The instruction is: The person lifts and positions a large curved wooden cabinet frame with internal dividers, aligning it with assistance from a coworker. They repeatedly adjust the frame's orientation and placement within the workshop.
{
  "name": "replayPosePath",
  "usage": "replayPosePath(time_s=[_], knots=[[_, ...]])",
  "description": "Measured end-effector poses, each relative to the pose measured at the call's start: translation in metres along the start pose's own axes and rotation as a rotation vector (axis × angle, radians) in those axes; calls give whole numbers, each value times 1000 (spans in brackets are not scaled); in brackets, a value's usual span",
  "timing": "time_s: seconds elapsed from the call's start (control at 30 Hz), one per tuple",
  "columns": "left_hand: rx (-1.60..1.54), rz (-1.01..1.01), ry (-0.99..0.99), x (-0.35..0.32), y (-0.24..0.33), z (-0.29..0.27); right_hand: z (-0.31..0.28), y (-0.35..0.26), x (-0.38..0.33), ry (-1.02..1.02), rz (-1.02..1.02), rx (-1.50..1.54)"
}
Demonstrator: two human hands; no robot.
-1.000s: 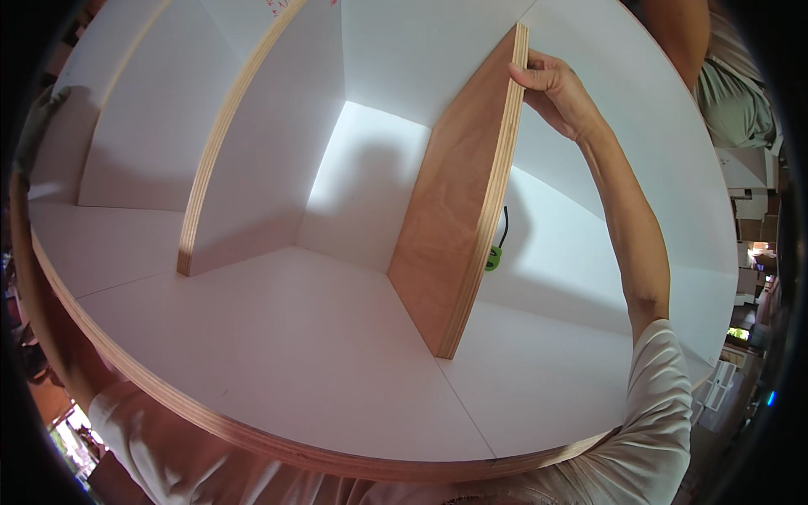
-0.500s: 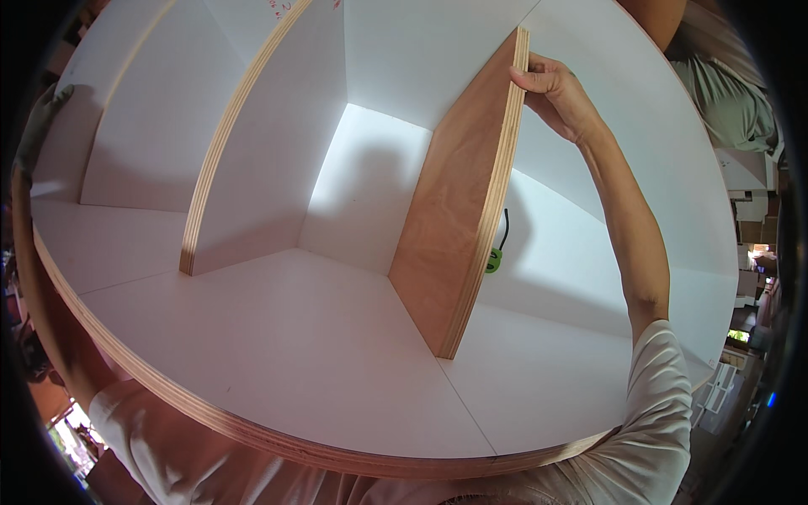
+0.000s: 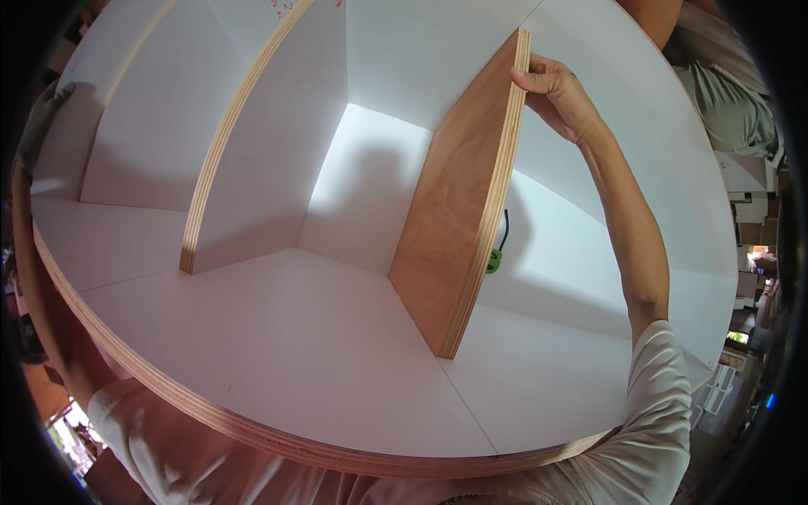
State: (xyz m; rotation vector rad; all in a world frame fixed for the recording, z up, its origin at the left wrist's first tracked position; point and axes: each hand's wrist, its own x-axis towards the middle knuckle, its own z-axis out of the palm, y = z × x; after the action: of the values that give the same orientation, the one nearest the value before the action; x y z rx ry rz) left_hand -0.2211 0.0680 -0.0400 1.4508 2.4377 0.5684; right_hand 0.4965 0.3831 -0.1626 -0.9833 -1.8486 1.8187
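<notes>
Right hand holds a brown divider upright inside a white cabinet.

The right hand [image 3: 560, 97] grips the top far end of the plywood divider [image 3: 459, 227]; its fingers [image 3: 532, 82] are curled closed over the striped edge. The divider stands on edge on the white panel [image 3: 278, 345], about in the middle of the cabinet, and runs from the back wall toward the front edge. A white divider [image 3: 269, 160] stands already to the left of it, so it seems one partition is in place and this brown one is placed but not yet fixed; I see no screws or clamps. A small green tool [image 3: 495, 259] lies just behind the brown divider, near the back wall. The left hand is not in view.
</notes>
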Motion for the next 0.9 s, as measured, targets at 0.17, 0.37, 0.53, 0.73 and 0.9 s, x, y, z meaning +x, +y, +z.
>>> replayPosePath(time_s=[0.17, 0.37, 0.53, 0.73, 0.9], knots=[[26, 41, -10, 4, -5, -6, -3, 0, 2, -16, 0, -13], [-48, -10, -41, 9, -7, -5, -4, 0, 1, -27, 9, -14], [-52, -11, -55, 10, -12, -9, -5, 4, 4, -19, 11, 7], [40, 40, -24, 6, -1, -6, 0, -1, 1, -3, 7, -9], [77, 29, 31, -2, 15, 6, -2, 1, -1, -10, 6, -45]])
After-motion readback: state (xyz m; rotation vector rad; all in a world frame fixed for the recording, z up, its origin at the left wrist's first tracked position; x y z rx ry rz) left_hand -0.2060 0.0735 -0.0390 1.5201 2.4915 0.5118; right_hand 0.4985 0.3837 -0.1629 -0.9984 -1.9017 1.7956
